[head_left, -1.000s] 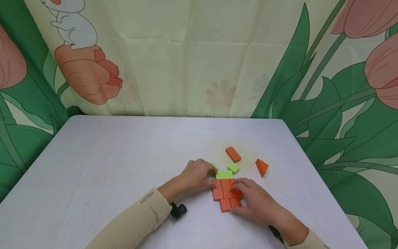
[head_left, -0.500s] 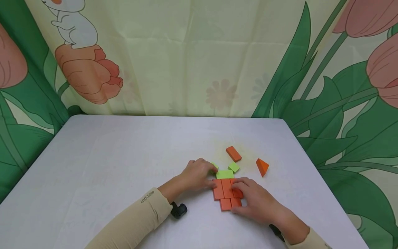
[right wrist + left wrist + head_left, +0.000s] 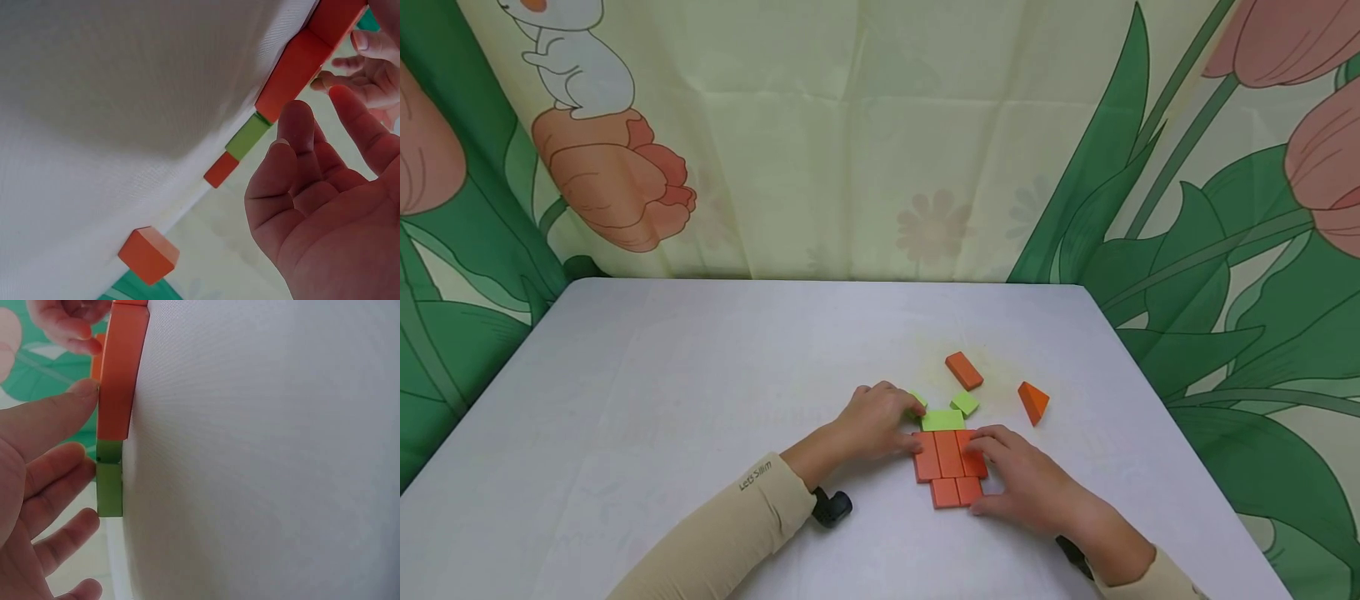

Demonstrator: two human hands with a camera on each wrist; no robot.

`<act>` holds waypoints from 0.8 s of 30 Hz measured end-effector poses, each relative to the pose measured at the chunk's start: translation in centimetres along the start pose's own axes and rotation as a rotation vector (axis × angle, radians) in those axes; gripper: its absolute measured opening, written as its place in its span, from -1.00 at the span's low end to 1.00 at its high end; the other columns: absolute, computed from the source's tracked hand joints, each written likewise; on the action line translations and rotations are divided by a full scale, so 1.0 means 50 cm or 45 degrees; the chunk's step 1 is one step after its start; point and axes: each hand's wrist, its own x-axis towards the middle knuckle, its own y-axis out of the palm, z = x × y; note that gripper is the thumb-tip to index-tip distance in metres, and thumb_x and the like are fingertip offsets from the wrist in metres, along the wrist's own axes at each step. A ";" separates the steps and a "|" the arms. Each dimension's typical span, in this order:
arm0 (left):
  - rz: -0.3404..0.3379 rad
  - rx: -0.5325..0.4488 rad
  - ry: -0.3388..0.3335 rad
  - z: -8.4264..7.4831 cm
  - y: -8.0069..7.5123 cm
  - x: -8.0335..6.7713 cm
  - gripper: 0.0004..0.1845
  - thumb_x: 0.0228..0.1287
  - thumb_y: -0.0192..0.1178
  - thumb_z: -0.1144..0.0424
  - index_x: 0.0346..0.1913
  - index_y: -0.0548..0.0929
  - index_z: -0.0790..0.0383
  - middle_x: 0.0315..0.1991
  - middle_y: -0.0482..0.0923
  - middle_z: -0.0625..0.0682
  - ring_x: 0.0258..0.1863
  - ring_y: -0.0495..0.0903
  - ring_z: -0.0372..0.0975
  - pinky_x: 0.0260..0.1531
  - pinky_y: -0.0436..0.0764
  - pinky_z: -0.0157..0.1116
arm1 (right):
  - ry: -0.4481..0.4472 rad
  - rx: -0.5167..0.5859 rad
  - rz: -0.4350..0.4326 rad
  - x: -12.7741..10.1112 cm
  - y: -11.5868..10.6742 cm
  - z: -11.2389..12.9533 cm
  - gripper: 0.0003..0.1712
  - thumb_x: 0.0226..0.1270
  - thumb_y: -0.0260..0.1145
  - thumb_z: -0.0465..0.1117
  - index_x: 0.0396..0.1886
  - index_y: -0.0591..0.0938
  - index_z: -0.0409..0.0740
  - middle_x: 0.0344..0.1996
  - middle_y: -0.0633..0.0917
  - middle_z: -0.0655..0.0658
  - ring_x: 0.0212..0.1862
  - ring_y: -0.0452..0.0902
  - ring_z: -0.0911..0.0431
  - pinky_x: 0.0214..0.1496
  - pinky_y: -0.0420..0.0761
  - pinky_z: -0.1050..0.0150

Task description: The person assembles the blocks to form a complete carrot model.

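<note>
Several flat orange blocks (image 3: 948,454) lie side by side on the white table, three in a row and two shorter ones nearer me. Against their far edge sits a light green block (image 3: 942,420). My left hand (image 3: 874,422) rests at their left side; its thumb touches an orange block (image 3: 119,375) and its fingertips touch a small green block (image 3: 110,490). That green block is mostly hidden in the head view. On the right, my right hand (image 3: 1033,483) has relaxed, bent fingers beside the orange group and holds nothing.
Another small green block (image 3: 964,404) lies just beyond the group. Farther back is a loose orange rectangular block (image 3: 964,371), and to its right an orange triangular block (image 3: 1033,403). A printed curtain (image 3: 865,167) hangs behind the table's far edge.
My right hand has drawn slightly to the right, off the orange blocks, uncovering more of their right side. The left hand and the blocks look unmoved.
</note>
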 end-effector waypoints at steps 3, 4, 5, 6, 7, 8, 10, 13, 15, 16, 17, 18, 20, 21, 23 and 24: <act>-0.001 -0.001 0.002 0.000 0.001 0.000 -0.54 0.18 0.45 -0.06 0.12 0.71 0.01 0.07 0.63 -0.18 0.19 0.45 -0.16 0.15 0.37 0.01 | -0.008 -0.008 -0.003 0.000 0.000 -0.002 -0.25 -0.04 0.66 -0.02 0.18 0.60 -0.06 0.19 0.49 -0.01 0.22 0.43 0.01 0.21 0.51 -0.01; -0.001 -0.001 0.003 0.000 0.001 0.000 -0.54 0.18 0.45 -0.06 0.11 0.71 0.01 0.07 0.63 -0.18 0.19 0.45 -0.16 0.15 0.37 0.01 | -0.013 -0.012 -0.003 0.000 0.001 -0.003 -0.25 -0.04 0.66 -0.02 0.18 0.59 -0.06 0.19 0.49 -0.01 0.22 0.43 0.01 0.21 0.51 -0.01; -0.002 -0.002 0.004 0.001 0.001 -0.001 -0.54 0.18 0.45 -0.06 0.11 0.71 0.01 0.07 0.63 -0.18 0.19 0.45 -0.16 0.15 0.37 0.01 | -0.014 -0.014 -0.003 0.001 0.001 -0.003 -0.25 -0.04 0.67 -0.02 0.18 0.59 -0.06 0.19 0.49 -0.01 0.22 0.43 0.01 0.20 0.52 0.00; -0.003 -0.003 0.006 0.001 0.001 -0.001 -0.54 0.19 0.45 -0.06 0.11 0.71 0.01 0.07 0.63 -0.18 0.18 0.46 -0.16 0.15 0.37 0.01 | -0.015 -0.014 -0.002 0.001 0.001 -0.004 -0.25 -0.04 0.67 -0.01 0.19 0.59 -0.05 0.19 0.49 -0.01 0.22 0.43 0.01 0.20 0.52 0.00; -0.003 -0.005 0.007 0.000 0.001 0.000 -0.54 0.19 0.44 -0.06 0.12 0.71 0.01 0.08 0.63 -0.18 0.18 0.46 -0.16 0.16 0.37 0.02 | -0.016 -0.016 0.001 0.001 0.000 -0.004 -0.24 -0.04 0.67 -0.01 0.19 0.59 -0.05 0.20 0.49 -0.01 0.22 0.43 0.01 0.20 0.52 0.00; -0.003 -0.007 0.008 0.000 0.001 -0.001 -0.54 0.19 0.45 -0.06 0.12 0.71 0.01 0.08 0.63 -0.18 0.18 0.46 -0.16 0.16 0.37 0.02 | -0.016 -0.011 0.004 0.001 -0.001 -0.004 -0.24 -0.05 0.67 0.00 0.18 0.59 -0.05 0.20 0.49 -0.01 0.21 0.43 0.01 0.20 0.52 0.00; -0.002 -0.012 0.008 0.000 0.001 -0.001 -0.54 0.19 0.44 -0.05 0.12 0.71 0.02 0.08 0.63 -0.18 0.18 0.46 -0.16 0.16 0.36 0.02 | -0.024 -0.010 0.006 0.004 -0.006 -0.006 -0.24 -0.05 0.67 0.01 0.18 0.59 -0.04 0.20 0.49 -0.02 0.18 0.45 0.03 0.17 0.55 0.03; -0.004 -0.013 0.006 0.000 0.000 -0.001 -0.54 0.19 0.44 -0.05 0.12 0.70 0.02 0.09 0.63 -0.17 0.19 0.45 -0.15 0.16 0.36 0.01 | -0.035 -0.005 -0.006 0.011 -0.018 -0.012 -0.25 -0.03 0.65 0.03 0.18 0.59 -0.06 0.21 0.49 -0.05 0.10 0.50 0.05 0.09 0.60 0.08; -0.005 -0.011 0.004 0.001 0.000 0.000 -0.53 0.19 0.44 -0.06 0.13 0.70 0.02 0.09 0.63 -0.17 0.19 0.45 -0.15 0.17 0.36 0.01 | -0.039 -0.001 -0.030 0.020 -0.029 -0.019 -0.26 0.01 0.64 0.04 0.18 0.59 -0.07 0.20 0.50 -0.07 0.04 0.52 0.06 0.02 0.63 0.11; -0.006 -0.008 0.003 0.001 0.000 0.000 -0.53 0.19 0.44 -0.06 0.13 0.70 0.02 0.08 0.63 -0.17 0.19 0.45 -0.15 0.16 0.37 0.01 | -0.037 0.001 -0.045 0.026 -0.036 -0.024 -0.28 0.03 0.62 0.03 0.18 0.58 -0.09 0.19 0.51 -0.08 0.03 0.52 0.05 0.00 0.63 0.12; -0.007 -0.008 0.004 0.001 0.000 0.000 -0.53 0.19 0.45 -0.06 0.12 0.70 0.02 0.08 0.63 -0.17 0.19 0.45 -0.15 0.16 0.37 0.01 | -0.042 0.005 -0.062 0.032 -0.042 -0.029 -0.30 0.06 0.61 0.02 0.18 0.58 -0.11 0.18 0.52 -0.10 0.02 0.52 0.03 -0.01 0.63 0.11; -0.007 -0.008 0.004 0.002 0.000 0.000 -0.53 0.19 0.44 -0.05 0.12 0.70 0.02 0.08 0.63 -0.17 0.19 0.45 -0.15 0.16 0.37 0.01 | -0.059 0.004 -0.087 0.040 -0.048 -0.036 -0.32 0.09 0.60 0.00 0.17 0.58 -0.14 0.16 0.54 -0.12 0.01 0.53 0.01 -0.02 0.62 0.09; -0.006 -0.008 0.005 0.002 0.000 0.000 -0.53 0.19 0.45 -0.05 0.12 0.71 0.02 0.08 0.63 -0.17 0.19 0.45 -0.15 0.16 0.37 0.01 | -0.073 0.002 -0.126 0.056 -0.061 -0.048 -0.36 0.15 0.56 -0.03 0.16 0.57 -0.19 0.12 0.56 -0.16 0.01 0.52 -0.05 -0.02 0.61 0.04; -0.005 -0.010 0.007 0.002 0.000 -0.001 -0.54 0.19 0.45 -0.05 0.12 0.71 0.02 0.08 0.63 -0.17 0.19 0.45 -0.15 0.16 0.37 0.01 | -0.082 -0.005 -0.145 0.065 -0.067 -0.054 -0.38 0.17 0.54 -0.04 0.15 0.57 -0.21 0.11 0.56 -0.18 0.02 0.52 -0.08 -0.01 0.61 0.02; -0.004 -0.012 0.007 0.002 0.000 0.000 -0.54 0.19 0.45 -0.05 0.12 0.71 0.02 0.08 0.63 -0.17 0.19 0.45 -0.15 0.16 0.37 0.01 | -0.104 -0.012 -0.172 0.083 -0.077 -0.066 -0.41 0.22 0.51 -0.08 0.15 0.56 -0.27 0.09 0.57 -0.23 0.02 0.52 -0.14 0.02 0.58 -0.04; -0.002 -0.010 0.007 0.002 0.000 0.000 -0.54 0.19 0.44 -0.05 0.12 0.71 0.02 0.09 0.63 -0.17 0.19 0.45 -0.15 0.16 0.37 0.01 | -0.103 -0.016 -0.179 0.092 -0.082 -0.072 -0.42 0.23 0.50 -0.10 0.15 0.56 -0.29 0.09 0.57 -0.24 0.03 0.52 -0.15 0.02 0.58 -0.06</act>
